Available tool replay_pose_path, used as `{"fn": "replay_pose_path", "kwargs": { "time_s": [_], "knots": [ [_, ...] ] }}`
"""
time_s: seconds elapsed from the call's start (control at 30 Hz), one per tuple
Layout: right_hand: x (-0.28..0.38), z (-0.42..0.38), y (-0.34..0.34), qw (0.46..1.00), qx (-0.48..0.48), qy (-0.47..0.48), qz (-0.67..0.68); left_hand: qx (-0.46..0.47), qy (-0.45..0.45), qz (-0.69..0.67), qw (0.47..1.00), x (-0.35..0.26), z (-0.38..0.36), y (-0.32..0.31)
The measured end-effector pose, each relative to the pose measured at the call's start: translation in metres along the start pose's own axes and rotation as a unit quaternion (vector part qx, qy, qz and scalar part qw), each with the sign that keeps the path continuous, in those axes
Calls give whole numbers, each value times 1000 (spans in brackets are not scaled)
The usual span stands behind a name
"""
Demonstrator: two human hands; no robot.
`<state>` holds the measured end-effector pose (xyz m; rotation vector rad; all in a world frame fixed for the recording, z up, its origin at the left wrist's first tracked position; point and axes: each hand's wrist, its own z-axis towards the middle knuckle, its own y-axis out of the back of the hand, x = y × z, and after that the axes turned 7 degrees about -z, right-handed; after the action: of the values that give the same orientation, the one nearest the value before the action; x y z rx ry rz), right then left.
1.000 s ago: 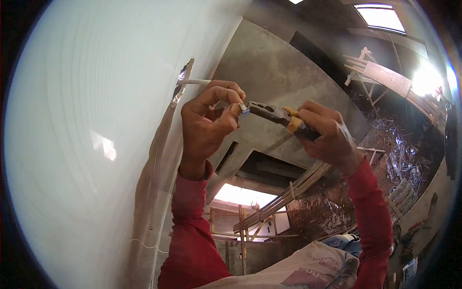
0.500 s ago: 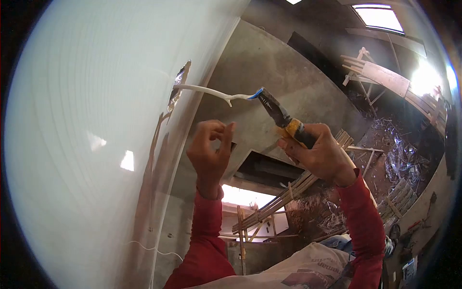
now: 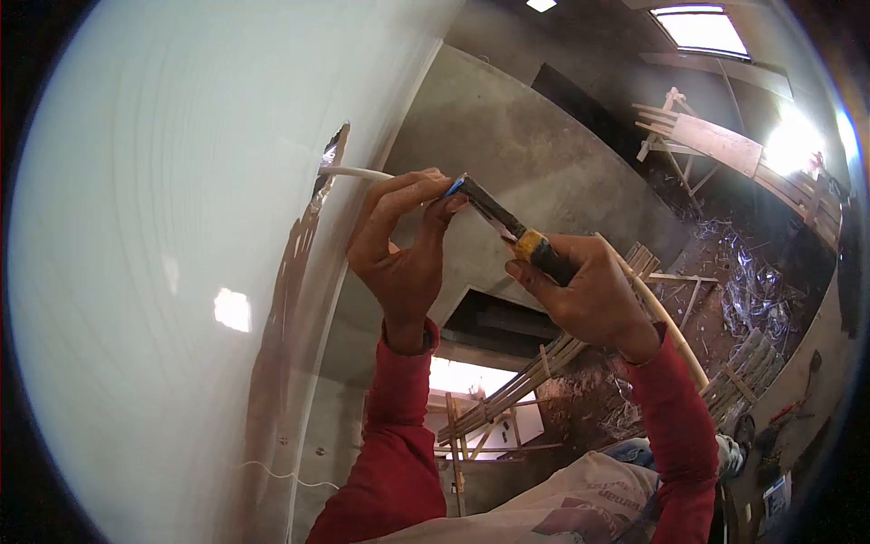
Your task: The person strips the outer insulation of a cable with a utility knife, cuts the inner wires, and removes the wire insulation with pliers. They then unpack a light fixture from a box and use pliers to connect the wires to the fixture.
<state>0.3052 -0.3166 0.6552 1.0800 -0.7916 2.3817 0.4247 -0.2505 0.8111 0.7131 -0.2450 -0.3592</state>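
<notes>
A white cable (image 3: 355, 171) comes out of a ragged hole (image 3: 332, 163) in the glossy white panel (image 3: 181, 181). Its far end is a blue wire (image 3: 455, 187), partly hidden by fingers. My left hand (image 3: 399, 222) is closed around the cable's end, thumb and fingers pinching close to the blue part. My right hand (image 3: 589, 281) grips pliers (image 3: 507, 227) with yellow and black handles. Their dark jaws meet the blue wire right beside my left fingertips. Whether the jaws are fully closed on it is hard to see.
Behind the hands is a bare grey plastered surface (image 3: 498, 127) with a dark rectangular opening (image 3: 507, 325). Wooden scaffolding (image 3: 716, 145) stands at the upper right, and bundled poles (image 3: 517, 390) lie lower down. Crumpled shiny sheeting (image 3: 752, 281) covers part of the ground. A thin white wire (image 3: 285, 473) hangs at lower left.
My left hand has risen from below the cable and taken hold of its end. The pliers have shifted slightly left and down with the blue wire still at their jaws.
</notes>
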Motion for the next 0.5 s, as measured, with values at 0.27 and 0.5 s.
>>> {"fn": "replay_pose_path", "kwargs": {
  "time_s": [0.27, 0.5],
  "knots": [
    [0, -1, -13, 981, 63, -80, 165, -91, 92, -149, 980, -7, -5, -11],
    [-6, -10, -29, 915, 95, -131, 370, -197, 161, -172, 952, -4, -12, -26]
  ]
}}
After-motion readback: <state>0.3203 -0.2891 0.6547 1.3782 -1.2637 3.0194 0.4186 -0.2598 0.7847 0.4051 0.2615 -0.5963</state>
